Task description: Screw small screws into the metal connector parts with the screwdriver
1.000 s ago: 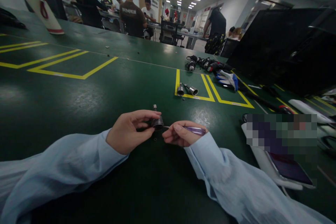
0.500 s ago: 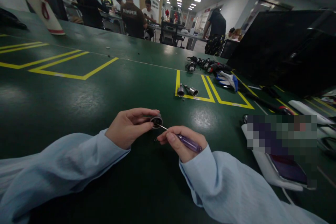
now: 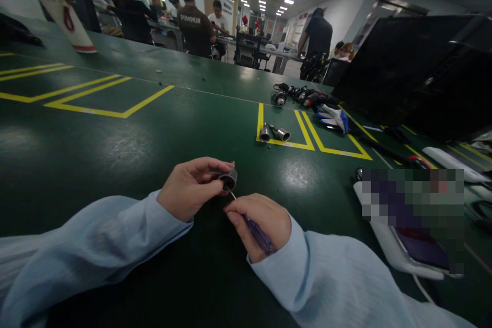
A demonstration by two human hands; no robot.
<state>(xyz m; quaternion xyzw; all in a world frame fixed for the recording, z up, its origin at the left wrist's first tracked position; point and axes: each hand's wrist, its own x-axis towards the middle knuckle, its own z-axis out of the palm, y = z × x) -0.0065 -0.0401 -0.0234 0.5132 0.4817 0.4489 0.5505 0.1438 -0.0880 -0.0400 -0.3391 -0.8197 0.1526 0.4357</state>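
Between its thumb and fingers, my left hand grips a small round metal cup-shaped part, its hollow side turned towards me. My right hand is closed round the purple handle of a screwdriver. The thin shaft points up and left into the cup's opening, and its tip is hidden inside. Farther off on the green table, one similar metal cup stands beside another metal cup that lies tilted, both near a yellow tape corner.
Black camera-like devices with cables and a blue and white glove lie at the back right. A phone rests on a white stand at right, before a large dark screen. A white cup stands far left. People sit beyond.
My right hand has shifted left and slightly down, turning the screwdriver to a steeper angle. The metal cup in my left hand has tilted a little.
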